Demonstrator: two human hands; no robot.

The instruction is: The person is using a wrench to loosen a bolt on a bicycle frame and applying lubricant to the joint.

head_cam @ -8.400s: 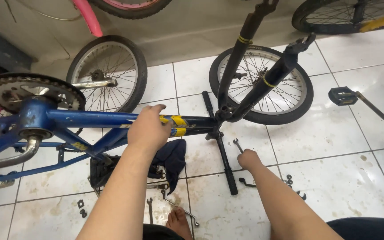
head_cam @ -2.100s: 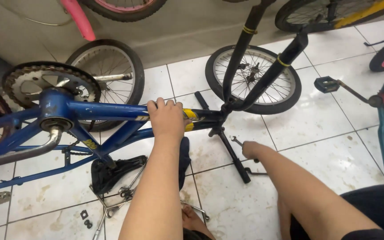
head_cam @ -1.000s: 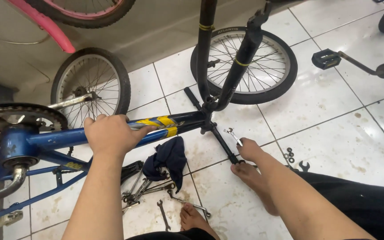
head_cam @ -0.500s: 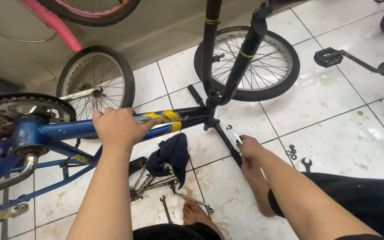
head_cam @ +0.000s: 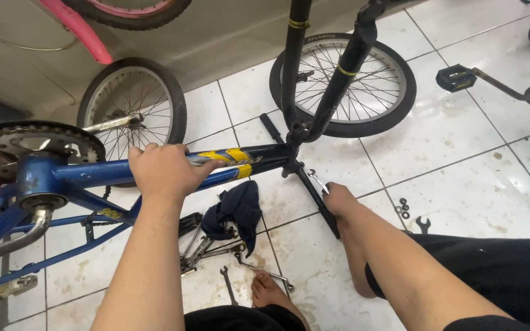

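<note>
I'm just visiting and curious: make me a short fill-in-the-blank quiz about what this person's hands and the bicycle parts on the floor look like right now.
1. The left hand grips a frame tube painted ____.
2. The right hand holds a small metal ____ near the handlebar.
3. The dark cloth lies on the tiled ____.
4. The black fork stands in front of a spoked ____.

Missing words: blue; wrench; floor; wheel

Left hand (head_cam: 165,173) grips the blue bike frame (head_cam: 93,175) on its top tube. Right hand (head_cam: 338,199) holds a small wrench (head_cam: 318,182) just right of the frame's head end, against the black handlebar (head_cam: 314,196). Dark rag (head_cam: 235,208) and loose wrenches (head_cam: 210,248) lie below the frame on the tile floor (head_cam: 461,159).
</note>
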